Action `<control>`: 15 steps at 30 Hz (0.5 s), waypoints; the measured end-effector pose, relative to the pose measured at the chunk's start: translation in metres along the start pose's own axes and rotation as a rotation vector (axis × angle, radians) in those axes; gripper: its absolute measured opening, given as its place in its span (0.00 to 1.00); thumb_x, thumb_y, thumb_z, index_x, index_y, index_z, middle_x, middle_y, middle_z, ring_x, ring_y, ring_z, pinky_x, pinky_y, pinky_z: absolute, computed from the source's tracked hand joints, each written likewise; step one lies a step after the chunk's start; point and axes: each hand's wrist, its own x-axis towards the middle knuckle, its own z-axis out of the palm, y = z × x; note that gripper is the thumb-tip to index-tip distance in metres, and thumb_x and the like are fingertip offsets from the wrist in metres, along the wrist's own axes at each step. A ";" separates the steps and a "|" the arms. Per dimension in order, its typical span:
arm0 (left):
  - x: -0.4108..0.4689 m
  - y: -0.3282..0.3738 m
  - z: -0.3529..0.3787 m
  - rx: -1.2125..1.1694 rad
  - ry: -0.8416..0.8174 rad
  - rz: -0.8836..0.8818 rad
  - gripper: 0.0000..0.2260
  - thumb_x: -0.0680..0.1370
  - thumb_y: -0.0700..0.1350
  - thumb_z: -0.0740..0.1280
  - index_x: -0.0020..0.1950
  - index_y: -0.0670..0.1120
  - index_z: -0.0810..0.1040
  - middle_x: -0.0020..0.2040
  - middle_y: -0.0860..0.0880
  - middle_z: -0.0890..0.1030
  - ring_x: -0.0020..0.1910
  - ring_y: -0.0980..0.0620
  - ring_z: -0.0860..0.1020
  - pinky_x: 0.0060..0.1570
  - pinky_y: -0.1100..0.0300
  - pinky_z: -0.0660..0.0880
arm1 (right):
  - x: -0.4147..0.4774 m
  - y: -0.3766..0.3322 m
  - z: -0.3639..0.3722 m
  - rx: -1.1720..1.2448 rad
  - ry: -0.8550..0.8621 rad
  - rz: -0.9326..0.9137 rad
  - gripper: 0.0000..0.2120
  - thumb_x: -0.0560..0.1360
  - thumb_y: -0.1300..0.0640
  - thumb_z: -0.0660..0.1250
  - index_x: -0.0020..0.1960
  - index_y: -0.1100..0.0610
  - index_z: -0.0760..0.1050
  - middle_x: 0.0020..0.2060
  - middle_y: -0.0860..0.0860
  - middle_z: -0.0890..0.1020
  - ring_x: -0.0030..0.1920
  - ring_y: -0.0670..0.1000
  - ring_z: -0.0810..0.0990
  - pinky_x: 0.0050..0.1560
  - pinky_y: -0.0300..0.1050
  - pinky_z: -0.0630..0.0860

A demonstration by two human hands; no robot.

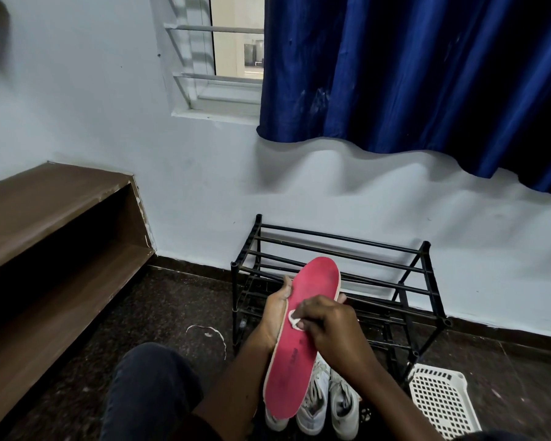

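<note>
I have the left hand (275, 316) gripping the red insole (299, 358) at lower centre of the frame, with its long axis near upright and its toe end up. The right hand (326, 326) pinches a white wad (294, 320) against the insole's middle, so I judge that wiping strokes should follow that axis.

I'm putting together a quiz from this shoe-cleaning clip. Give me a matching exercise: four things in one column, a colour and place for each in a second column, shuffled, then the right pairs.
Things
1. insole
2. wipe
3. shoe rack
4. curtain

Colour and place
A. blue, hanging at the upper right
B. black, standing against the wall
C. red, held by the left hand
D. white, pinched by the right hand

Pairs: 1-C, 2-D, 3-B, 4-A
</note>
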 end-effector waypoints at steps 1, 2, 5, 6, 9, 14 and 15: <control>0.002 -0.001 -0.001 0.029 -0.042 0.000 0.36 0.82 0.57 0.46 0.35 0.35 0.83 0.30 0.40 0.81 0.27 0.48 0.81 0.23 0.64 0.75 | 0.001 -0.001 0.001 -0.025 0.014 -0.004 0.10 0.66 0.72 0.71 0.42 0.59 0.84 0.40 0.50 0.81 0.45 0.34 0.73 0.47 0.19 0.63; 0.004 -0.002 -0.001 0.068 -0.068 0.031 0.37 0.81 0.59 0.44 0.38 0.35 0.83 0.34 0.40 0.82 0.33 0.47 0.83 0.31 0.62 0.79 | 0.003 -0.001 0.002 -0.062 0.041 -0.005 0.10 0.67 0.71 0.71 0.43 0.59 0.84 0.41 0.51 0.82 0.43 0.35 0.74 0.47 0.19 0.63; 0.001 -0.003 0.006 0.115 -0.298 0.297 0.31 0.81 0.58 0.48 0.57 0.34 0.78 0.54 0.38 0.81 0.57 0.46 0.79 0.59 0.58 0.73 | 0.019 -0.002 0.003 -0.166 0.138 0.027 0.09 0.67 0.70 0.70 0.43 0.60 0.83 0.40 0.54 0.82 0.39 0.47 0.79 0.45 0.27 0.65; -0.002 -0.004 0.007 0.121 -0.357 0.385 0.27 0.80 0.57 0.55 0.60 0.34 0.76 0.56 0.39 0.80 0.61 0.48 0.77 0.62 0.60 0.70 | 0.025 -0.003 0.003 -0.190 0.164 0.047 0.08 0.67 0.70 0.70 0.43 0.61 0.83 0.39 0.55 0.81 0.39 0.51 0.80 0.42 0.31 0.65; 0.001 -0.007 0.007 0.302 -0.212 0.250 0.16 0.66 0.57 0.75 0.42 0.44 0.84 0.41 0.50 0.83 0.43 0.62 0.82 0.45 0.69 0.76 | 0.041 -0.006 0.004 -0.289 0.197 0.103 0.06 0.69 0.70 0.67 0.42 0.63 0.81 0.39 0.57 0.80 0.39 0.56 0.79 0.38 0.38 0.66; -0.001 0.005 0.006 0.277 0.023 0.248 0.19 0.74 0.50 0.57 0.27 0.43 0.76 0.21 0.50 0.73 0.18 0.60 0.73 0.23 0.70 0.70 | 0.026 -0.014 0.014 -0.148 0.179 0.091 0.09 0.68 0.73 0.67 0.41 0.63 0.83 0.39 0.55 0.81 0.37 0.49 0.78 0.42 0.25 0.63; -0.001 0.005 0.006 0.247 0.074 0.220 0.24 0.80 0.48 0.54 0.27 0.41 0.74 0.19 0.50 0.72 0.17 0.58 0.72 0.21 0.69 0.69 | 0.021 -0.014 0.013 -0.102 0.148 0.094 0.09 0.68 0.72 0.68 0.43 0.62 0.83 0.40 0.54 0.81 0.38 0.45 0.76 0.43 0.21 0.62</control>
